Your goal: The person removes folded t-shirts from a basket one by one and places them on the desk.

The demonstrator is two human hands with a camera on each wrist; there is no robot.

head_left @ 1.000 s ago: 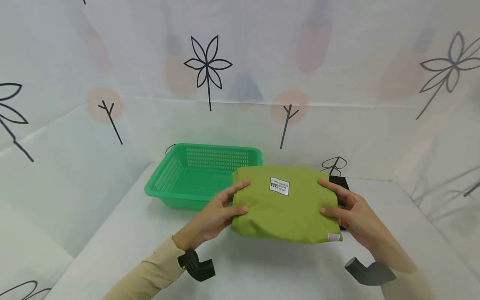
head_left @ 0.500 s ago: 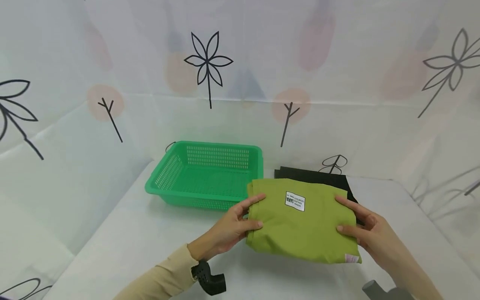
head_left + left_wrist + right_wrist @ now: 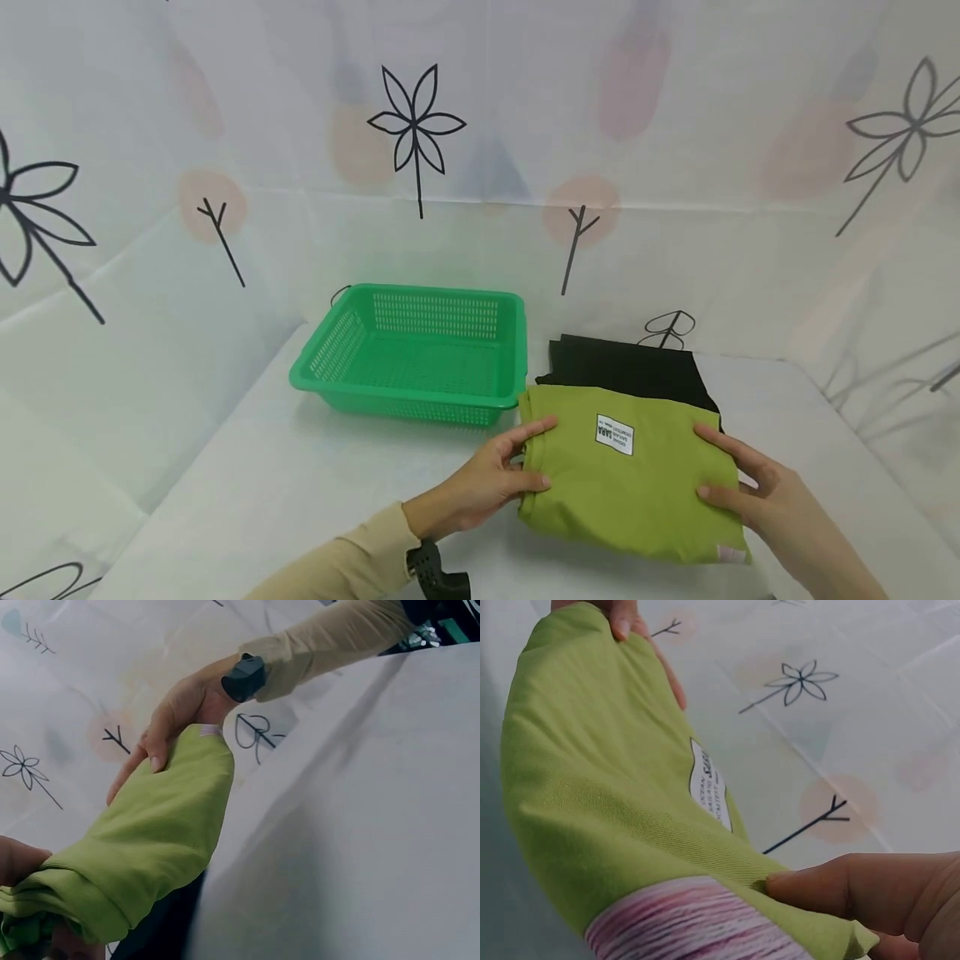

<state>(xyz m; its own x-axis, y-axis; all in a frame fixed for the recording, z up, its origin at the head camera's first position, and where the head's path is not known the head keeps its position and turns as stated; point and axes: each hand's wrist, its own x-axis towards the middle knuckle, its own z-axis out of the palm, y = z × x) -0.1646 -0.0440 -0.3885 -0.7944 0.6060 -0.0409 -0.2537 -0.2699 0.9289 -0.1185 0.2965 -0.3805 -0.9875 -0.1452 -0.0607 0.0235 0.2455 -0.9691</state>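
Note:
Both hands grip a folded yellow-green cloth (image 3: 630, 500), which looks like a garment, by its two short sides. The left hand (image 3: 487, 483) pinches the left side, thumb on top, where layered folds show. At the opposite side the right hand (image 3: 772, 500) holds it the same way, its thumb (image 3: 817, 889) pressing the fabric in the right wrist view. A white printed label (image 3: 615, 434) faces up, and a pinkish striped patch (image 3: 694, 926) marks the near right corner. From the left wrist view, the cloth (image 3: 157, 817) is raised at a tilt, its middle sagging between the hands.
Behind the green cloth lies a folded black cloth (image 3: 622, 367), partly covered by it in the head view. A green plastic basket (image 3: 405, 408) with slotted sides stands to the left on the white table (image 3: 315, 500). White patterned sheeting (image 3: 480, 167) encloses the back and sides.
Both hands have carried the green cloth to the right and closer to the body. More of the basket and the black cloth now shows. The grip looks the same.

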